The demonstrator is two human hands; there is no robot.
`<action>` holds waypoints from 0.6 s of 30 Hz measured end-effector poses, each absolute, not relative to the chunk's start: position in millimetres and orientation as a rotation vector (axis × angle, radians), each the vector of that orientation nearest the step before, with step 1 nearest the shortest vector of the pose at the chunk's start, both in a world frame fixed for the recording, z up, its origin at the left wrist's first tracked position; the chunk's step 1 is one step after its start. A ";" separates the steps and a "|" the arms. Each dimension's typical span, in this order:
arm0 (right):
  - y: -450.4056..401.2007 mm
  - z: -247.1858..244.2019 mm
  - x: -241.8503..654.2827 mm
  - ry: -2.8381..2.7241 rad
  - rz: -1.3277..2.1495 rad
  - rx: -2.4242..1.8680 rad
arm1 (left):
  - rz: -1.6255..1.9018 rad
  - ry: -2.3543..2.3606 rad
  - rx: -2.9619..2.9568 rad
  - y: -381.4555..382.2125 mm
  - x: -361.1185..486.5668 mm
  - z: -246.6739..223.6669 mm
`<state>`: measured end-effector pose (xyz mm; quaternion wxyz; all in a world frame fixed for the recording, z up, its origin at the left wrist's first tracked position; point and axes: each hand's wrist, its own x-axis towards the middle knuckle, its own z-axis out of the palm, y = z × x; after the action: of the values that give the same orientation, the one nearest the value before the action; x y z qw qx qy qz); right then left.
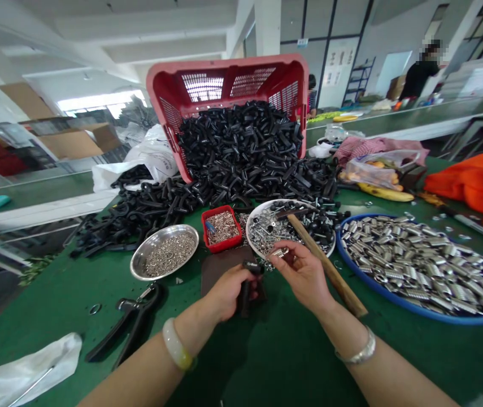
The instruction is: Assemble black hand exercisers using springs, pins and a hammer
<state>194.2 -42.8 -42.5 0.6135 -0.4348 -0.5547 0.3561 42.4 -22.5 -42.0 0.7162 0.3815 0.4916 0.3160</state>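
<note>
My left hand (231,291) is closed around a black plastic handle (252,268), whose tubular end points to the right. Between the thumb and fingers of my right hand (304,272) is a small silver metal spring (280,252). The two parts are held apart, above a dark square pad (216,271) on the green table. To the left lies a black hand grip strengthener (135,319) with two handles and a spring, and a metal ring (95,309) is near it. A blue-rimmed tray (397,305) on the right holds many similar springs.
A red basket (162,85) spills black handles over the table's back. Small parts fill a steel bowl (136,270), a red box (224,245) and a white bowl (250,217). A wooden-handled hammer (326,265) rests on the white bowl. An orange cloth (474,181) lies right; a person (417,76) stands behind.
</note>
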 end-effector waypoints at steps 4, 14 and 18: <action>-46.9 -39.1 190.8 -1.360 0.784 -1.014 | 0.558 0.894 0.492 -30.2 48.9 -39.6; -40.7 -31.5 180.0 -1.611 0.726 -1.071 | 0.389 0.461 0.156 -25.3 30.3 -42.8; -34.4 -9.7 175.7 -1.750 0.632 -1.168 | 0.346 0.385 0.224 -22.3 20.5 -41.0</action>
<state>175.7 -34.4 -9.7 0.4549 -0.4733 -0.7095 0.2562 20.5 -22.3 -41.0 0.9605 0.1104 0.1899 0.1709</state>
